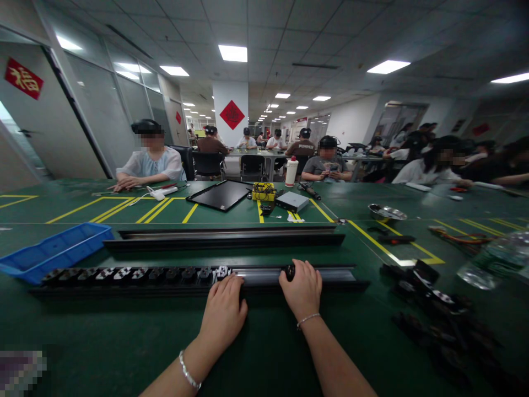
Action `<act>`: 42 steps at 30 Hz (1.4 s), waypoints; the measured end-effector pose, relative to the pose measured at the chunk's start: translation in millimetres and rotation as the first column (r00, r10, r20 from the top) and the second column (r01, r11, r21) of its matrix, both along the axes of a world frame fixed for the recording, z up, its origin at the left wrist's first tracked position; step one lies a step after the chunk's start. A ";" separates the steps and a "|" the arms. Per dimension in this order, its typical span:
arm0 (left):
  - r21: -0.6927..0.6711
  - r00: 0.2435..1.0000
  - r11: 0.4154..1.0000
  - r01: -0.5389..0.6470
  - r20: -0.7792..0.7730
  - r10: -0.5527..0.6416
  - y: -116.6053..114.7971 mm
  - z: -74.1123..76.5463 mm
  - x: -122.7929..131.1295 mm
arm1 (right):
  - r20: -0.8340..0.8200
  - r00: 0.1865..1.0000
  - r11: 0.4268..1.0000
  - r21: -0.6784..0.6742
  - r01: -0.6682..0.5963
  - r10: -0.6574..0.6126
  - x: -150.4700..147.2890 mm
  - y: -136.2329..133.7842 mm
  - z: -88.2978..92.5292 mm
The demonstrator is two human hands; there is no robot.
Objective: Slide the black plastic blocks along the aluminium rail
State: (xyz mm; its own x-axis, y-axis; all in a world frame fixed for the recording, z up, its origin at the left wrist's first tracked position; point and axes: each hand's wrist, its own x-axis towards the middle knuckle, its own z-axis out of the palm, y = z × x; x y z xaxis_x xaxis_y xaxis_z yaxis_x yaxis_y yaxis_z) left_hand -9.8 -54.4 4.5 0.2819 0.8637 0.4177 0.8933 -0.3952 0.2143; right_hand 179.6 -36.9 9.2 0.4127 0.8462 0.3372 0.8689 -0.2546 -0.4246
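Observation:
A long black rail [330, 275] lies across the green table in front of me, its left half filled with a row of black and white socket modules [124, 274]. My left hand [223, 311] rests on the rail's near edge, fingers curled against it beside the last module in the row. My right hand [301, 289] sits over the rail further right, fingers closed on a small black module [290, 271] at the channel. A second, empty black rail [223, 238] lies parallel just behind.
A blue plastic tray [49, 251] sits at the left. Loose black modules [430, 300] are heaped at the right, near a clear plastic bag [491, 262] and a metal bowl [386, 212]. Other people sit working at the table's far side and beyond.

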 end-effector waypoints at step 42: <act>0.011 1.000 1.000 0.007 0.002 -0.007 0.5 -2.6 -0.3 | -0.001 0.998 0.997 -0.047 0.061 -0.062 17.5 -0.5 1.3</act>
State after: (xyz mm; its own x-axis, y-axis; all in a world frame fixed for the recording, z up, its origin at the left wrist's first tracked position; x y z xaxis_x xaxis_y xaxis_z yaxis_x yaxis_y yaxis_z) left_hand -10.1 -53.9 1.9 0.2876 0.8571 0.4274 0.8899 -0.4041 0.2114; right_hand 197.0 -37.4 10.5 0.4652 0.8341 0.2963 0.8499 -0.3274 -0.4128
